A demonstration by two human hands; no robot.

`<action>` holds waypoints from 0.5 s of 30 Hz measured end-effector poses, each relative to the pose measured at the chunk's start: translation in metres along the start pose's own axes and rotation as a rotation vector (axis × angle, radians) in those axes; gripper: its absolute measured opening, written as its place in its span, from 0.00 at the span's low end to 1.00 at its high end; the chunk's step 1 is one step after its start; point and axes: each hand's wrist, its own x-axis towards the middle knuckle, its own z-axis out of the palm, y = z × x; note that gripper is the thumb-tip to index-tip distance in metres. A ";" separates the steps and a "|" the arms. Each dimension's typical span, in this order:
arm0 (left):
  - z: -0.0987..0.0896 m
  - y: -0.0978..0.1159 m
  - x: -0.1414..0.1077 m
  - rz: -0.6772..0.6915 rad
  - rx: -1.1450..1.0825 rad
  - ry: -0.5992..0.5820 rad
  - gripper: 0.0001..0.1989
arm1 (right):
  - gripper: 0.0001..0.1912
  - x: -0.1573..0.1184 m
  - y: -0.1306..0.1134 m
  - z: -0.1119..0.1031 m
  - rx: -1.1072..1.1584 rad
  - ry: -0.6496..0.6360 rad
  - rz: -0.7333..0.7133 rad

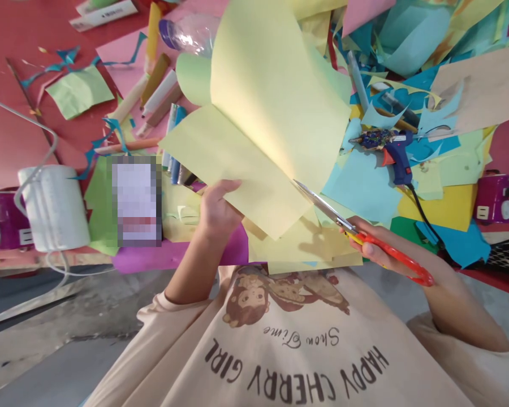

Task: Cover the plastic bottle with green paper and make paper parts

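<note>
A large pale yellow sheet of paper [275, 102] is partly cut, its far part curling upward and its near part lying flatter. My left hand [220, 209] grips the near part, thumb on top and the other fingers hidden beneath. In my right hand [373, 243] are scissors [322, 206] with red and yellow handles. Their blade tips meet the sheet where the cut ends, and the blades look nearly closed. More yellow paper [322, 249] lies under the sheet by the table's near edge.
A blue glue gun [396, 150] lies on coloured paper at the right, its black cord running nearer. Markers [159, 93] and a plastic bottle [193, 34] are at the upper left. A blurred-out phone-like object [136, 200] lies beside a white cylinder [55, 209] with a cable. Purple power sockets [498, 198] stand far right.
</note>
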 end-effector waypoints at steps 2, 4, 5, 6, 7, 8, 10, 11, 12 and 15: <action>-0.001 -0.001 -0.001 -0.022 0.033 0.002 0.06 | 0.27 0.003 -0.003 0.000 0.039 -0.048 0.047; -0.002 -0.001 -0.002 -0.025 0.059 0.002 0.07 | 0.28 0.006 -0.007 0.001 0.078 -0.067 0.078; -0.002 -0.001 -0.003 -0.024 0.070 0.008 0.08 | 0.29 0.008 -0.009 0.002 0.100 -0.069 0.087; -0.002 -0.001 -0.003 -0.022 0.078 0.018 0.08 | 0.29 0.009 -0.011 0.002 0.121 -0.067 0.093; -0.002 -0.001 -0.004 -0.024 0.083 0.029 0.07 | 0.30 0.011 -0.012 0.003 0.142 -0.058 0.097; -0.002 -0.001 -0.005 -0.023 0.086 0.037 0.07 | 0.31 0.012 -0.014 0.005 0.158 -0.045 0.099; -0.002 -0.002 -0.005 -0.008 0.088 0.038 0.05 | 0.33 0.014 -0.015 0.007 0.178 -0.019 0.107; -0.001 -0.002 -0.006 0.005 0.086 0.029 0.05 | 0.34 0.014 -0.016 0.008 0.182 -0.013 0.110; -0.001 -0.003 -0.006 0.021 0.085 0.020 0.05 | 0.34 0.015 -0.016 0.009 0.185 -0.012 0.111; -0.003 -0.003 -0.006 0.046 0.105 0.007 0.07 | 0.32 0.016 -0.015 0.011 0.207 0.003 0.098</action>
